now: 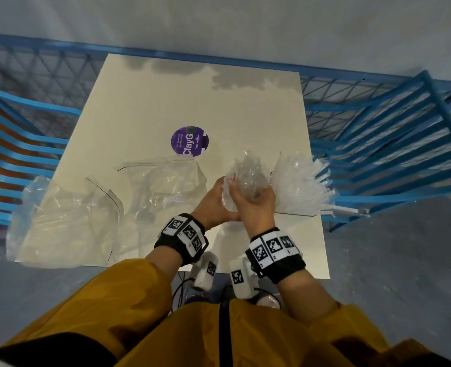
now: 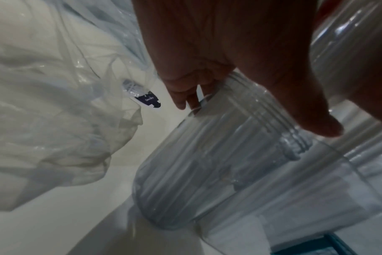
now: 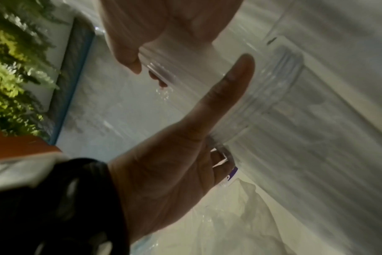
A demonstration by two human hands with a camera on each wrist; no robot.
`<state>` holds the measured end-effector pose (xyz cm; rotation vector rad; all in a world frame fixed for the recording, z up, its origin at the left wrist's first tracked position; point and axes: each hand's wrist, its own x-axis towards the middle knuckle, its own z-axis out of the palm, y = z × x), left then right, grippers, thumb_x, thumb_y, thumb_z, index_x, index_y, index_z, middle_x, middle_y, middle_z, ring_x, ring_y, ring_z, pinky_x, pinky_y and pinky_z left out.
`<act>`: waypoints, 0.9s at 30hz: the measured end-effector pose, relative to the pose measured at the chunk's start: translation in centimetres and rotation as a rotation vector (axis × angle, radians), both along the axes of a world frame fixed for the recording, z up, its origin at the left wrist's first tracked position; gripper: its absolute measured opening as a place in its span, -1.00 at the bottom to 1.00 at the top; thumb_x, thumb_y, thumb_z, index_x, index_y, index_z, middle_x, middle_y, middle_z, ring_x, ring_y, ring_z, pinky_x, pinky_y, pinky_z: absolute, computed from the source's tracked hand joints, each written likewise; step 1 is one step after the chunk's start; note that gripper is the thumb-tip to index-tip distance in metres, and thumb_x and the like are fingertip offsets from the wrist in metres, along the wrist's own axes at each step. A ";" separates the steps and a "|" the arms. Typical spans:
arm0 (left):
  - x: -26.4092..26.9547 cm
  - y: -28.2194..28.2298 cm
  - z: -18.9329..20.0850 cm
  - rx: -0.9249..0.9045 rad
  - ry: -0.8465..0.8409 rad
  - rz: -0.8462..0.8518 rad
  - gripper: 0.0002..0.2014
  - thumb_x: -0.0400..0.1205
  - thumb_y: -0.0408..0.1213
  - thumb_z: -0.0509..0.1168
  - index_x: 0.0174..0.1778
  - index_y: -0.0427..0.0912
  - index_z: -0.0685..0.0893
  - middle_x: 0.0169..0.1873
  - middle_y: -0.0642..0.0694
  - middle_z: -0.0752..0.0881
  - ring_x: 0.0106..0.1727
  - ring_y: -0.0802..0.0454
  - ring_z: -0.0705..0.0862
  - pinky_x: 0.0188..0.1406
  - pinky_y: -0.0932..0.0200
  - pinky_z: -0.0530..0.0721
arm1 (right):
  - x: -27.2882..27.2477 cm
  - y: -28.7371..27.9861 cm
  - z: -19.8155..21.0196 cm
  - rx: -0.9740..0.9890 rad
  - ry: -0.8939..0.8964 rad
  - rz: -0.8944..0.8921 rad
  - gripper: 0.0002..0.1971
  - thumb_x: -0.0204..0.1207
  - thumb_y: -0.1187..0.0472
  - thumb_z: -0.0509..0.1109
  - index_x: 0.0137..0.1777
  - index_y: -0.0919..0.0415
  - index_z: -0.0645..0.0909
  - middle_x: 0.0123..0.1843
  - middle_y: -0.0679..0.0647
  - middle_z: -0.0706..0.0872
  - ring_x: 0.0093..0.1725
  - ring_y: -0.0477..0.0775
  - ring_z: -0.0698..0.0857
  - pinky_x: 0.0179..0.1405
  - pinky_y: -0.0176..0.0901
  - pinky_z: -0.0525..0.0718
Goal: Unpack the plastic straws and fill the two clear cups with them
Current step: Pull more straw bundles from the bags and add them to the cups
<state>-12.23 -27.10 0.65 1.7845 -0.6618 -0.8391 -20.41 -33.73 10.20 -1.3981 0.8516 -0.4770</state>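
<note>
Head view: left hand (image 1: 213, 201) and right hand (image 1: 256, 205) fingers wrap 1 straw-filled cup (image 1: 245, 178).

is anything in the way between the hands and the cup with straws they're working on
Nothing visible. Both the left hand and right hand already wrap the clear cup of straws directly. The second filled cup stands right beside it, and the empty plastic bags lie off to the left.
</note>
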 end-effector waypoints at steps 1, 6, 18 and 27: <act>0.2 0.0 -0.7 0.017 -0.008 -0.005 0.04 0.14 0.12 0.65 0.52 -0.07 0.36 0.40 -0.02 0.57 0.42 0.08 0.57 0.41 -0.03 0.59 | -0.1 0.2 -0.3 -0.048 0.000 0.014 -0.57 0.33 0.23 0.54 0.20 0.24 0.57 0.15 0.23 0.74 0.14 0.13 0.73 0.20 -0.02 0.70; -0.1 -0.5 -1.0 0.014 -0.072 -0.019 -0.23 0.32 0.10 0.58 0.40 -0.12 0.50 0.25 0.02 0.67 0.31 0.12 0.65 0.30 -0.08 0.67 | -0.2 -0.6 1.6 -0.234 -0.065 0.158 -0.30 0.09 0.24 0.66 0.24 0.00 0.45 0.16 -0.17 0.63 0.19 -0.27 0.63 0.21 -0.28 0.66; -0.2 -0.8 -2.1 0.057 -0.147 0.011 -0.01 0.20 0.17 0.60 0.47 -0.14 0.34 0.33 -0.05 0.56 0.36 0.04 0.58 0.32 -0.03 0.63 | -0.8 -1.3 -0.8 -0.628 -0.146 0.234 -0.81 0.55 0.10 0.30 0.02 0.22 0.53 0.01 0.20 0.66 0.03 0.09 0.62 0.09 0.10 0.63; 0.5 -1.6 -5.7 0.160 -0.224 -0.071 -0.09 0.38 0.50 0.18 0.34 -0.26 0.45 0.16 0.01 0.61 0.26 0.11 0.62 0.28 0.23 0.60 | -2.2 -2.0 -3.6 -0.704 -0.204 0.400 -0.61 0.49 -0.17 0.26 0.19 0.06 0.46 0.41 -0.01 0.27 0.47 -0.10 0.29 0.48 -0.40 0.28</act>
